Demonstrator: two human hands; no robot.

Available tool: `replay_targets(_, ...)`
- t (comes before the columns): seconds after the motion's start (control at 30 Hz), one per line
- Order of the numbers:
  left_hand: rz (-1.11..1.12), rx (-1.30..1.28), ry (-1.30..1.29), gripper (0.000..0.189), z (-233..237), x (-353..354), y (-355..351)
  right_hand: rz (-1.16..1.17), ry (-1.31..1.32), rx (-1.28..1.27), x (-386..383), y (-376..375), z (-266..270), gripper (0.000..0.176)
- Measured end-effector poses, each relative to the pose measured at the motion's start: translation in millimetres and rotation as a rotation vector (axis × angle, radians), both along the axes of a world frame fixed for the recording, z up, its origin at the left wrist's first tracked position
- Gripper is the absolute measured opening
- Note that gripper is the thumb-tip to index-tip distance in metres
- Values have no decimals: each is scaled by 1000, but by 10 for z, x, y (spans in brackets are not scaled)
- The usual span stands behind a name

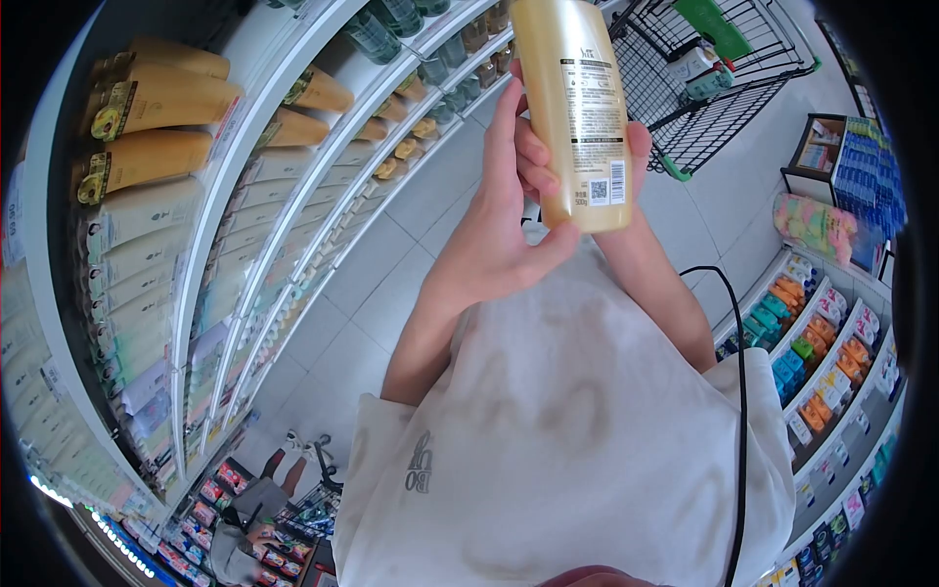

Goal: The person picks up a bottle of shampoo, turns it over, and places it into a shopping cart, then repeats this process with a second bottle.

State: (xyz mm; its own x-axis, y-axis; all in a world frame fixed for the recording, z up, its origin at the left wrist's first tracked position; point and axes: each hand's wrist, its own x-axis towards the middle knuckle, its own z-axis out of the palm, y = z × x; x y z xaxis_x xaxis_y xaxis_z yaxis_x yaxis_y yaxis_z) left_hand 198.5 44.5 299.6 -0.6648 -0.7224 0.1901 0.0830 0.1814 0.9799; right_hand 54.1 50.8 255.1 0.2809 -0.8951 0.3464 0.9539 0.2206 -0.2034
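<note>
Both my hands hold a gold plastic bottle (590, 108) with its printed back label, barcode and 500g mark facing me; its top is cut off by the frame edge. My left hand (504, 210) grips the bottle's left side, with bent fingers on the side and the thumb near its base. My right hand (636, 161) is mostly hidden behind the bottle, and a digit shows along its right edge. Close on the left, a shelf (230, 127) carries gold squeeze tubes (161, 98) and rows of pale packs (147, 245).
A black wire shopping cart (675, 117) with green trim stands ahead on the right, a few goods inside. Stocked shelves (822, 352) line the right side, near a colourful bundle (812, 227). Another person (245, 528) is at the lower left near a second cart (318, 509).
</note>
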Motion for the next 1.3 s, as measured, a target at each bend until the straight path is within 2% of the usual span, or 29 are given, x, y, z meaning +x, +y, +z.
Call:
replay_targets(0.17, 29, 1, 30, 110, -54, -3, 43, -16, 55, 27, 42, 53, 31, 89)
replay_targets(0.23, 86, 89, -53, 114, 1, -9, 54, -17, 100, 47, 45, 63, 16, 86)
replay_targets(0.3, 116, 71, -68, 114, 1, -18, 49, -26, 112, 27, 58, 59, -13, 83)
replay_targets(0.57, 311, 14, -16, 117, 8, -142, -48, 83, 223, 72, -30, 87, -44, 84)
replay_targets(0.63, 394, 206, 86, 116, 113, -212, -57, 128, 238, 126, -65, 66, -52, 86)
replay_targets(0.77, 448, 51, -24, 119, 70, -280, -206, 149, 284, 243, -240, 106, -32, 85)
replay_targets(0.87, 533, 60, -91, 118, 93, -402, -338, 282, 246, 253, -437, 84, -85, 84)
replay_targets(0.93, 618, -84, -120, 115, 15, -486, -471, 350, 350, 225, -560, 40, -86, 82)
replay_targets(0.97, 668, -78, -65, 106, 33, -558, -492, 356, 350, 226, -616, 23, -72, 82)
replay_targets(1.03, 732, -67, -64, 101, 29, -662, -572, 326, 538, 249, -727, 1, -15, 80)
replay_targets(1.07, 788, -59, -60, 96, 26, -714, -617, 329, 536, 247, -768, -13, 29, 80)
replay_targets(1.1, 811, -25, -22, 84, 5, -752, -637, 278, 631, 270, -786, -22, 82, 80)
replay_targets(1.13, 814, -25, -27, 84, -50, -787, -655, 227, 725, 295, -819, -31, 113, 79)
replay_targets(1.17, 821, -15, 30, 76, -118, -818, -674, 232, 720, 295, -876, -60, 111, 79)
replay_targets(1.2, 829, -6, 86, 68, -147, -854, -685, 227, 781, 274, -933, -103, 98, 85)
replay_targets(1.23, 836, -9, 78, 68, -137, -914, -664, 223, 842, 249, -980, -140, 94, 91)
replay_targets(1.3, 961, 27, 194, 43, -106, -1028, -611, 148, 906, 178, -1038, -209, 150, 91)
